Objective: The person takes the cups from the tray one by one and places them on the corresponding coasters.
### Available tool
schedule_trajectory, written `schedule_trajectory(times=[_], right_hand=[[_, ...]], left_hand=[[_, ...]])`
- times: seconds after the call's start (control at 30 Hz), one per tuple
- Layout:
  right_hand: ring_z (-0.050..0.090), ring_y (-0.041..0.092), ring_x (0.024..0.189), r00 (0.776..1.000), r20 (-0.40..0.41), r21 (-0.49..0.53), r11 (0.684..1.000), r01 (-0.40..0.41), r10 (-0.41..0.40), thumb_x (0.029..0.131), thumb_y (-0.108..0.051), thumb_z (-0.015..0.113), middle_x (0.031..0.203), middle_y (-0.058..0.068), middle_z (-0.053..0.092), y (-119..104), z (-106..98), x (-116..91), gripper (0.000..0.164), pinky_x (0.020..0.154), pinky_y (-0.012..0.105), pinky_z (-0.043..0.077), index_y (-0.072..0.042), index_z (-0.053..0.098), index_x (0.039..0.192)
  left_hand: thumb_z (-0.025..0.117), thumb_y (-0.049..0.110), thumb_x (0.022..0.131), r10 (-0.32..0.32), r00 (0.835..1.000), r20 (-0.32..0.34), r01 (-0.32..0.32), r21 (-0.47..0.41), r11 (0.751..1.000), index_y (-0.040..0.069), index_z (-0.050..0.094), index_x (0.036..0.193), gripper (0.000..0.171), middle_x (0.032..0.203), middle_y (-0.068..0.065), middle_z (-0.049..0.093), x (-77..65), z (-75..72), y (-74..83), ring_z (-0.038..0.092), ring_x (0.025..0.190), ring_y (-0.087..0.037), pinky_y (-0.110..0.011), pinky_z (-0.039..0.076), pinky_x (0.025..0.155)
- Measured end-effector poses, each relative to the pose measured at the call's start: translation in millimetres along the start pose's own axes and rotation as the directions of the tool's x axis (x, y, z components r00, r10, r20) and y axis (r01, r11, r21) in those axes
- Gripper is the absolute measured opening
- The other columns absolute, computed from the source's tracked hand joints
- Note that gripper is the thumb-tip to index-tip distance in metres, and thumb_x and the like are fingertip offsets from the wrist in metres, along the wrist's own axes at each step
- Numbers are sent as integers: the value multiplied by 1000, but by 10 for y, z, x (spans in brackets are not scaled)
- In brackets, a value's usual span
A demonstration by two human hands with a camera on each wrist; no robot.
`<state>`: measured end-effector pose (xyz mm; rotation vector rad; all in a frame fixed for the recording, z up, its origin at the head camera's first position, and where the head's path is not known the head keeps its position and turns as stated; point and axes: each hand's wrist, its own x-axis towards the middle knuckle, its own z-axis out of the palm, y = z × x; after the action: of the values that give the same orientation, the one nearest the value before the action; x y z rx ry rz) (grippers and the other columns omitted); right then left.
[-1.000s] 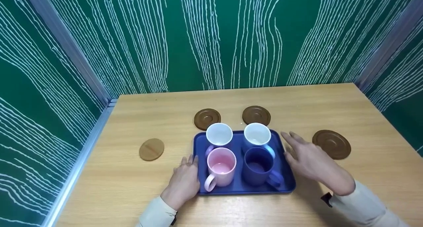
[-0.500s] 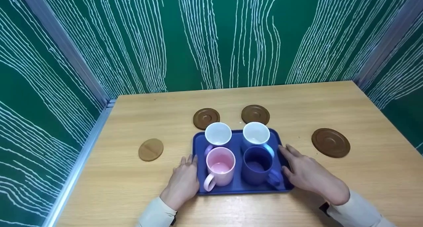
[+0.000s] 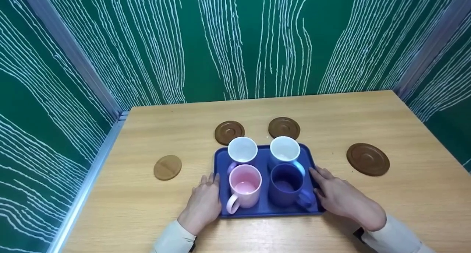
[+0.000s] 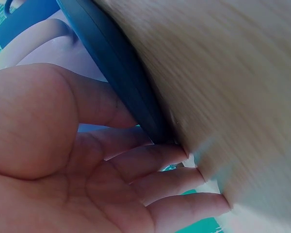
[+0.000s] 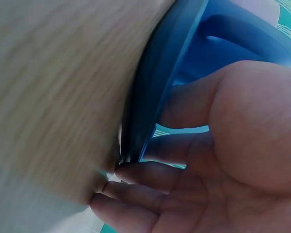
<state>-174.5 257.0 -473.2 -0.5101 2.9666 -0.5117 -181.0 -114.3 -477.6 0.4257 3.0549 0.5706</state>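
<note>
A dark blue tray [image 3: 265, 179] lies on the table with several mugs on it. At its front are a pink mug [image 3: 245, 186] and a dark blue mug [image 3: 286, 186]. Behind them stand a lilac-handled mug [image 3: 243, 150] and a light blue-handled mug [image 3: 285, 150], both white inside. My left hand [image 3: 204, 203] grips the tray's left side, its thumb [image 4: 94, 99] over the rim and the other fingertips outside, down at the tabletop. On the opposite side, my right hand [image 3: 340, 194] holds the rim likewise, with its thumb [image 5: 189, 104] inside.
Behind the tray lie two brown round coasters, one at left [image 3: 229, 129] and one at right [image 3: 284, 126]. A larger brown coaster [image 3: 368, 159] is off to the right. A light wooden disc [image 3: 167, 167] lies left on the table [image 3: 147, 223]. Green panels [image 3: 206, 61] enclose the back and sides.
My right hand has come in leftward and down from above the tray's right side to its rim. My left hand stays at the left rim; tray and mugs keep their places.
</note>
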Motion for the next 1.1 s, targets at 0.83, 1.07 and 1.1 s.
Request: schedule_trajectory(times=[0.83,1.07,1.1], right_hand=[[44,55,139,1000,6,-69,997,23,-23,99,-11,58,154,36,40,11,41,-13,62,101,71,44,9,38,154],[44,54,139,1000,14,-81,996,22,-20,98,-11,58,154,36,40,12,43,-7,62,102,69,45,8,39,154],[44,54,139,1000,15,-83,996,22,-21,98,-11,58,154,36,41,13,45,-8,62,102,69,45,8,39,154]], left_hand=[[64,3,92,-4,1000,6,4,-3,1000,-12,53,143,55,146,-35,52,-18,-29,10,46,137,-56,-77,44,97],[64,3,92,-9,1000,12,9,-12,1000,-12,52,144,55,147,-35,51,-4,-23,9,45,138,-56,-78,42,97],[63,3,92,-10,1000,13,10,-12,1000,-12,52,144,55,147,-35,51,-4,-18,8,45,138,-57,-78,42,97]])
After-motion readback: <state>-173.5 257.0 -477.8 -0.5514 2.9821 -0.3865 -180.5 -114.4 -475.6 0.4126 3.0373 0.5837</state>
